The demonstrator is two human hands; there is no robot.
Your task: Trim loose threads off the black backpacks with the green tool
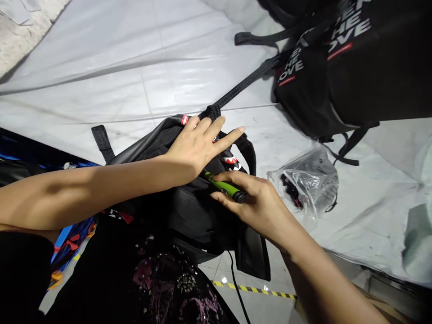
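A black backpack lies in front of me, partly on the white sheet. Across its top, my left hand rests with fingers spread and holds nothing. My right hand pinches a green tool with a black end between thumb and fingers, just below my left hand. The tool's far end is hidden against the bag, so its exact kind does not show. Beside my left fingertips a patch with red and white teeth shows on the bag. A black strap runs from the bag toward the upper right.
More black backpacks with white lettering lie at the upper right. A clear plastic bag with small dark items sits right of my hand. White sheeting covers the work surface. Below, the tiled floor has yellow-black tape and a thin black cable.
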